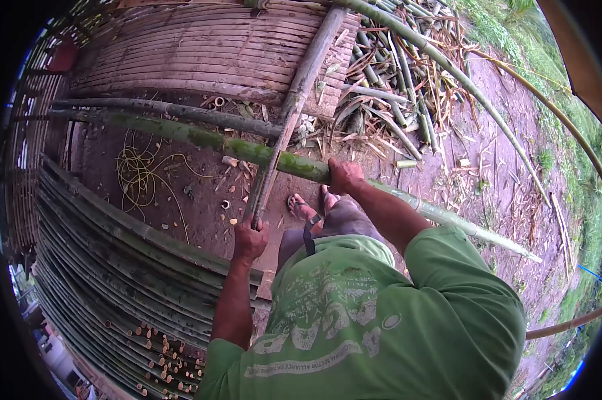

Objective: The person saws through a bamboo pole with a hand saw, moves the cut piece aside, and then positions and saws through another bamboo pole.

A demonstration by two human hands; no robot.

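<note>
A long green bamboo pole runs across in front of me, from the far left to the lower right. My right hand is closed around it, near my knees. Lower and to the left, my left hand is wrapped around the near end of a long, narrow, blade-like tool. This tool slants up and away, crossing the bamboo pole to the left of my right hand. Its exact kind I cannot tell. Just beyond the crossing, a thick grey-brown pole extends in nearly the same line.
A slatted bamboo platform stands ahead. Stacked bamboo poles fill the lower left. Cut bamboo pieces lie heaped at the upper right. A tangled yellow cord lies on the ground, and a dark pole runs beside the green one.
</note>
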